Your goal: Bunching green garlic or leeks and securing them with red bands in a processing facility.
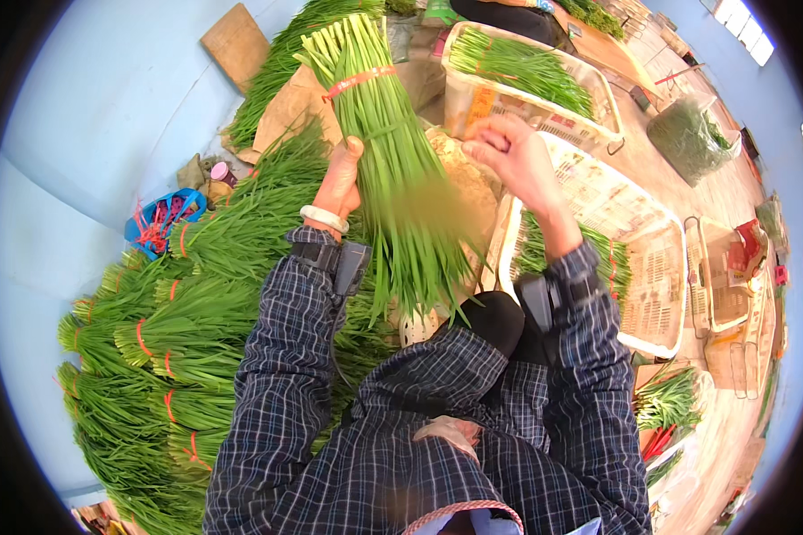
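A large bundle of long green chives (391, 154) stands tilted before me, pale cut stem ends at the top, leaves hanging down. An orange-red tie (361, 80) circles it near the stem ends, and a green strand crosses it lower down. My left hand (341, 180), with a pale bangle at the wrist, grips the bundle's left side, thumb up. To the right of the bundle, apart from it, my right hand (508, 154) is raised with its fingers curled; whether a small thing is between them cannot be told.
Tied chive bundles (187, 348) are heaped at the left by the blue wall. Plastic crates (649, 267) with chives in them stand at the right and top right (535, 87). A blue bag with red ties (167, 217) lies far left. Another person's dark-clothed part (508, 20) shows at the top.
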`<move>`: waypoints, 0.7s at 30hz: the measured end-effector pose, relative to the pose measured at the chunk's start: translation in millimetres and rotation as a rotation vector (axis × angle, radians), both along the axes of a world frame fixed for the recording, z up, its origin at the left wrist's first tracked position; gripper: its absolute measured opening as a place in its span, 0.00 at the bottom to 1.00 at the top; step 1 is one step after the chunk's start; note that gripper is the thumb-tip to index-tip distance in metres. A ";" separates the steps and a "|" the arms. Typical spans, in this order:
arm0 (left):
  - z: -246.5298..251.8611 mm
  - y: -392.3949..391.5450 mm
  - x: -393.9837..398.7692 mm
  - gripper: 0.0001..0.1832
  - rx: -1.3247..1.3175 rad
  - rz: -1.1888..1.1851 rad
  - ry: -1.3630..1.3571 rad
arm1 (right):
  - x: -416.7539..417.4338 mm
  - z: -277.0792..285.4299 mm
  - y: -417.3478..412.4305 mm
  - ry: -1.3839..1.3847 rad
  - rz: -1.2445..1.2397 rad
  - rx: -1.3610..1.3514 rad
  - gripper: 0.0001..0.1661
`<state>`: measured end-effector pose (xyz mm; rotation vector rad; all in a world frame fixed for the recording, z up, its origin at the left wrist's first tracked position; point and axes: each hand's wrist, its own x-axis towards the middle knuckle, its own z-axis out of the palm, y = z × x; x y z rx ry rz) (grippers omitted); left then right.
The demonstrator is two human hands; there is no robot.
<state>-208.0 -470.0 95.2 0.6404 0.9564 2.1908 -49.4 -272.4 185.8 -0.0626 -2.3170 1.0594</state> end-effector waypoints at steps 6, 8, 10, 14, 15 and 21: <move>37.9 24.0 13.0 0.31 0.007 0.027 -0.043 | 25.1 9.2 -41.3 -0.134 -0.100 0.200 0.13; 55.2 41.2 25.2 0.30 -0.002 0.014 -0.004 | 30.6 4.1 -28.1 -0.164 -0.224 0.268 0.13; 71.0 61.3 42.1 0.28 -0.007 0.028 0.041 | 44.9 7.8 -7.2 -0.202 -0.194 0.050 0.13; 96.7 111.5 58.0 0.27 0.007 -0.105 0.157 | 91.3 28.1 29.5 -0.211 -0.178 -0.285 0.11; 107.6 125.4 64.6 0.27 0.016 -0.140 0.170 | 105.1 36.5 37.7 -0.181 -0.181 -0.310 0.10; 129.2 227.6 163.6 0.22 0.185 -0.269 0.180 | 219.9 55.7 48.1 0.268 -0.585 -0.508 0.06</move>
